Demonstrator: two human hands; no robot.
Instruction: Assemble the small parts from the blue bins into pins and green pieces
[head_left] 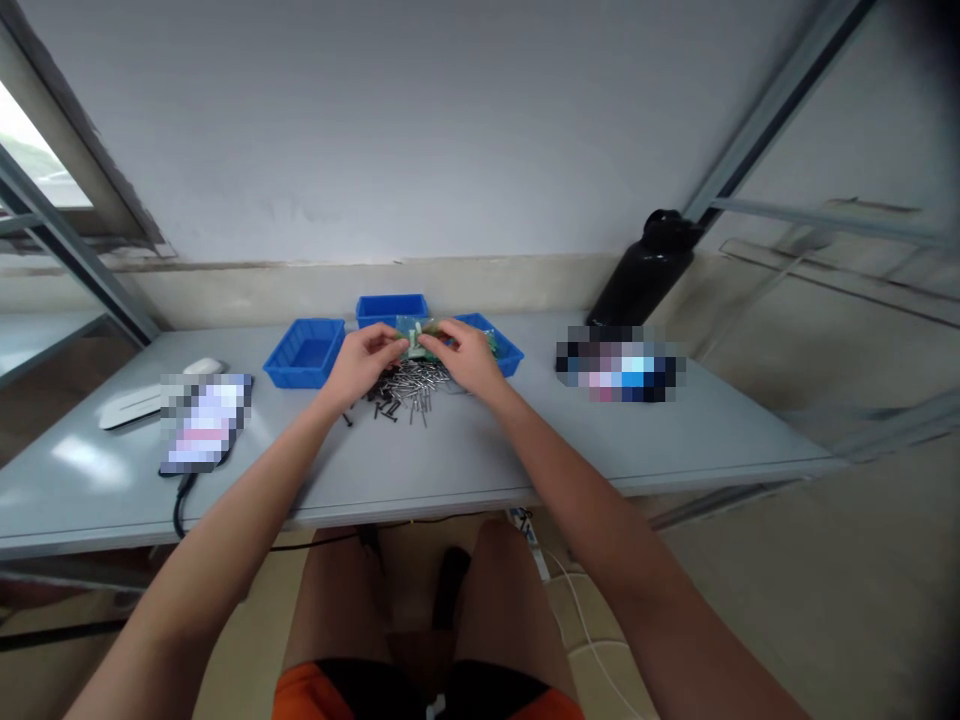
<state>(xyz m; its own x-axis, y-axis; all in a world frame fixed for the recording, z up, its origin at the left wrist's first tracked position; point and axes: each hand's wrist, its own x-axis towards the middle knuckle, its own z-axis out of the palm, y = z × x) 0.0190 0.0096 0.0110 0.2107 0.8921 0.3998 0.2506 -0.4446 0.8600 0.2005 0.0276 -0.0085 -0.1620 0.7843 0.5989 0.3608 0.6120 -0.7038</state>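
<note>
Fingertips (401, 346) of our left hand (358, 365) and right hand (474, 358) pinch a small greenish packet (415, 334). From it, we see screws (411, 384) piled at six o'clock, a blue tray (310, 350) at nine, a second blue tray (375, 315) at eleven, a third blue tray (512, 360) at three; farther out, our phone (210, 420) at eight, a black bottle (641, 272) at two.

Soft light, bright window (41, 150) and tabletop (91, 462) glare far left of the left hand (364, 360), dark blur far right of the right hand (469, 355)
</note>
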